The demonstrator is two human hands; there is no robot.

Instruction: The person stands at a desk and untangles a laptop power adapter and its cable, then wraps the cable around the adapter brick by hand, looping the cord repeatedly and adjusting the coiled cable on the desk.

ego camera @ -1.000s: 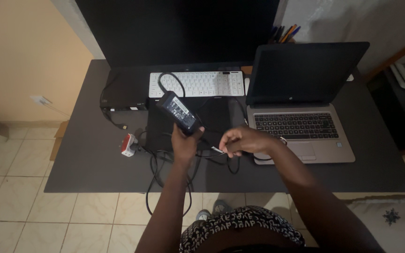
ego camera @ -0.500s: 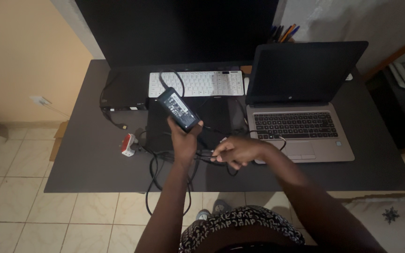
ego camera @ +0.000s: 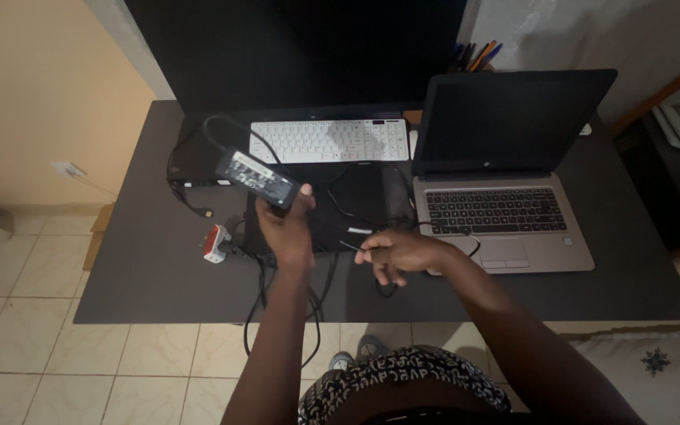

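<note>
My left hand (ego camera: 286, 226) holds a black power adapter brick (ego camera: 256, 178) raised above the dark desk (ego camera: 143, 260), its labelled face turned up. A black cable (ego camera: 226, 126) loops from the brick toward the keyboard. My right hand (ego camera: 397, 253) pinches a thin black cable (ego camera: 348, 245) just left of the open laptop (ego camera: 497, 177). More black cables (ego camera: 312, 307) hang off the desk's front edge between my arms.
A white keyboard (ego camera: 328, 140) lies in front of a large dark monitor (ego camera: 293, 47). A red and white plug (ego camera: 215, 243) rests on the desk left of my left hand. A pen holder (ego camera: 474, 57) stands behind the laptop. Tiled floor lies below.
My left hand has swung the adapter brick leftward and tilted it flatter. My right hand has stayed beside the laptop, still pinching the cable.
</note>
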